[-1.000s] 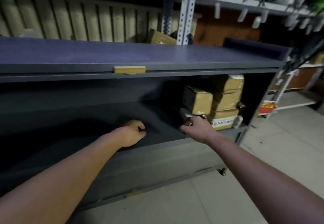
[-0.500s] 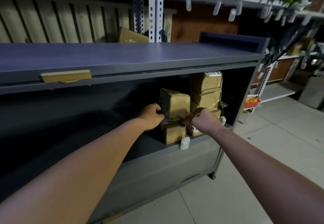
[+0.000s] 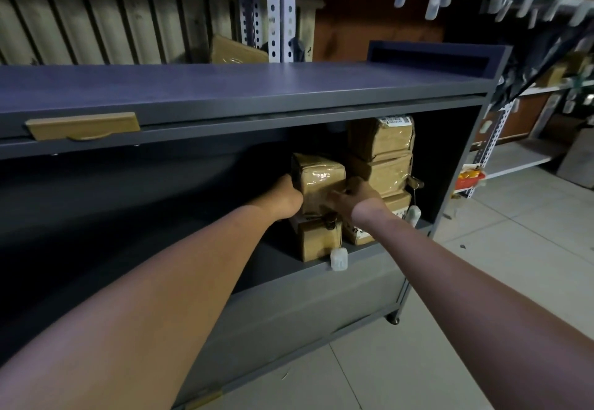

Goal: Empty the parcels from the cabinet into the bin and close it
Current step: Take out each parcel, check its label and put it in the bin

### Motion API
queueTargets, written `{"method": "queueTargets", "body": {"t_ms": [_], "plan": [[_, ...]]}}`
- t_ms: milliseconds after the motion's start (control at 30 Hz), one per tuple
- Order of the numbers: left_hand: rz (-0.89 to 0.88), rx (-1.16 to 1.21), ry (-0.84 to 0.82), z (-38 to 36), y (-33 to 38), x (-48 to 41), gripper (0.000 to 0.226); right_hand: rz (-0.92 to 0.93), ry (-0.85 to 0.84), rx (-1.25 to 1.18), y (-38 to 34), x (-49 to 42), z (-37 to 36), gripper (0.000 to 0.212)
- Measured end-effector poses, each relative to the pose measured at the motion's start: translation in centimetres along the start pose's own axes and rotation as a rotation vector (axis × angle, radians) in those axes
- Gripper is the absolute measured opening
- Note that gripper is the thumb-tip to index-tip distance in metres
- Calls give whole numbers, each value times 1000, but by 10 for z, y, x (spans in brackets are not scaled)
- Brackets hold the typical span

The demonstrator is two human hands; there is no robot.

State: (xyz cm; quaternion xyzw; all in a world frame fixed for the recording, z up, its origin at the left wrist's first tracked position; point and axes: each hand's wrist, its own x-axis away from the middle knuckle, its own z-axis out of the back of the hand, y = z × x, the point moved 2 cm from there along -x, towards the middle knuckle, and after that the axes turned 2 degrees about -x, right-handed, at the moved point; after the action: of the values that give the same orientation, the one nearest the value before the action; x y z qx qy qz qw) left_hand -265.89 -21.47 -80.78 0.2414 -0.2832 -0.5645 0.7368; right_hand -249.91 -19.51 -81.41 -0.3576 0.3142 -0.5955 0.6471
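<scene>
You are clearing the cabinet [image 3: 225,88], taking the top parcel [image 3: 319,178] of the front stack at its right end. Your left hand [image 3: 287,199] is gripping its left side. Your right hand [image 3: 356,199] is lying on its front right corner, too blurred to tell whether the fingers are closing. Next, you are likely lifting it clear of the lower parcel [image 3: 318,237] and the rear stack [image 3: 381,152]; the bin is not showing

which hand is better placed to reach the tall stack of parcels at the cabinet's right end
Right. The right hand holds the front parcel on the side next to that stack; the left hand holds its far left side, with the parcel between it and the stack.
</scene>
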Motion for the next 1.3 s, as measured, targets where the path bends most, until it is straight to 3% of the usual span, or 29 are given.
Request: {"method": "queueTargets", "body": {"t_ms": [100,233,333,467,800,933,1067,1133,1300], "plan": [[61,186,-45,5,-16,1,63,-14,-1,-149,-3,4,-2,38],[74,443,-59,17,-30,18,53,-26,26,-320,-3,15,-7,12],[113,656,-19,33,-40,37,36,-8,25,-367,-13,36,-14,15],[193,815,-23,57,-60,73,34,45,19,-368,-30,77,-36,14],[227,740,12,109,-154,196,113,277,-181,-394,-77,200,-126,21],[260,719,92,120,-195,253,94,299,-305,-452,-90,248,-158,21],[305,804,191,132,-233,300,97,305,-396,-541,-98,282,-187,20],[315,865,232,137,-249,320,87,292,-416,-578,-99,294,-201,19],[317,932,338,145,-289,364,62,352,-508,-472,-106,319,-231,26]]}}
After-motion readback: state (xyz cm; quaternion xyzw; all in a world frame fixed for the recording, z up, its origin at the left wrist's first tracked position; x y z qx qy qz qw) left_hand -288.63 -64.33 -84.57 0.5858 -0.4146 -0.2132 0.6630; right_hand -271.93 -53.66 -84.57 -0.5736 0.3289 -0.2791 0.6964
